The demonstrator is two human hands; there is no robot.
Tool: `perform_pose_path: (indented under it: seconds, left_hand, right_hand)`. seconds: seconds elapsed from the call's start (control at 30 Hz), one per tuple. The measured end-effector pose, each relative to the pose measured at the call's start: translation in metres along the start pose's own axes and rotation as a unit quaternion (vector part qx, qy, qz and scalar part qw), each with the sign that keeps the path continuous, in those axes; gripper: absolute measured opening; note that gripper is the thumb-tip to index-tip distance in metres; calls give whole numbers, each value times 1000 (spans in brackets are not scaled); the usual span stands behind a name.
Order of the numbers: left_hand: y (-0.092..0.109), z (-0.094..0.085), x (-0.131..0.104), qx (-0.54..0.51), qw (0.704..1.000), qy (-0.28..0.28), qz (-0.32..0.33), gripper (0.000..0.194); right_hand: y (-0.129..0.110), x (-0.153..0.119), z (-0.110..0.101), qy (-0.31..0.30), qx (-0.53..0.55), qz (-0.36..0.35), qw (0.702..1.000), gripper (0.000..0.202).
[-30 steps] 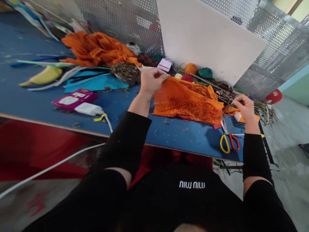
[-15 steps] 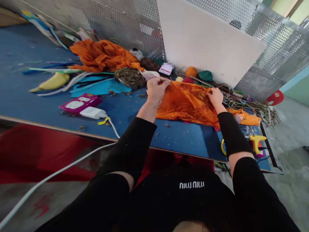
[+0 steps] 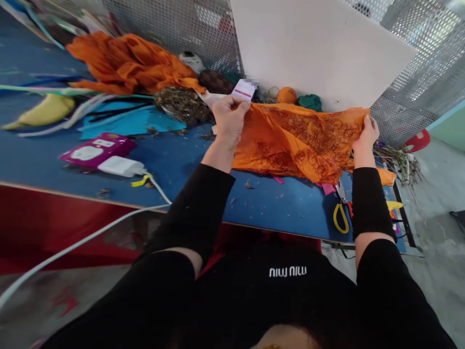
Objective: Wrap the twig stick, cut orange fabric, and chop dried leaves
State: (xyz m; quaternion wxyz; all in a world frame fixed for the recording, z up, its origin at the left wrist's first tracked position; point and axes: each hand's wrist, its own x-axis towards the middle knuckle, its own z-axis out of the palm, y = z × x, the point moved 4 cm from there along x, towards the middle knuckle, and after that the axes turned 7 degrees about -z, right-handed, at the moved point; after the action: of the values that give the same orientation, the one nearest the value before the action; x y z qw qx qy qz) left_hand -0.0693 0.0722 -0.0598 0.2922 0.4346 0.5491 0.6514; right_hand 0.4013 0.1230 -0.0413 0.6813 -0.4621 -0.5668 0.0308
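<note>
Cloth [image 3: 301, 140], orange with a darker printed pattern, is spanning the space between the two hands above the blue tabletop [image 3: 276, 208], its lower edge hanging close to the surface. The left hand [image 3: 229, 116] is pinching one upper corner, its grip closing thumb against fingers; the right hand [image 3: 366, 133] is gripping the opposite upper corner, its grip closed on the fabric. Between them the material is sagging in loose folds (its print is showing most strongly toward the right hand). Scissors [image 3: 340, 218] with a yellow handle loop are lying just below the right-hand end, partly hidden by the sleeve. Behind, a white board [image 3: 312, 48] is leaning against perforated metal panels [image 3: 174, 29], and an orange ball [image 3: 286, 95] is sitting near its foot. Toward the left, a crumpled orange bundle [image 3: 131, 63] is lying beyond a purple packet [image 3: 98, 149] and a white adapter [image 3: 121, 166].
</note>
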Motion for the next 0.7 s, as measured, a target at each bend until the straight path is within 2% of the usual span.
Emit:
perform_pose_path:
  seconds: [0.13,0.23,0.4,0.47,0.53,0.63,0.7]
  left_hand:
    - [7,-1,-1,-12,999,21,-22,17]
    - [7,-4,-3,-23,999,43,-14,19]
    - [11,-10,-5,-28,997,55,53,18]
    - [12,-11,-5,-26,996,58,67,16]
    - [11,-10,-3,-17,997,50,59,14]
    - [2,-3,1,3,1000,28,12,14]
    - [-5,1,2,13,1000,19,-13,15]
  right_hand:
    - [1,-7,-11,22,-13,-23,999,65]
    - [-9,-10,-18,55,-53,-85,994,64]
    - [-42,-6,-39,174,-57,-121,976,48]
    - [-61,-12,-45,175,-56,-138,973,39]
    - [-81,-27,-43,111,-78,-155,978,34]
    - [-106,-69,-28,-65,-120,-150,979,34]
    - [-119,-103,-17,-179,-132,-147,964,31]
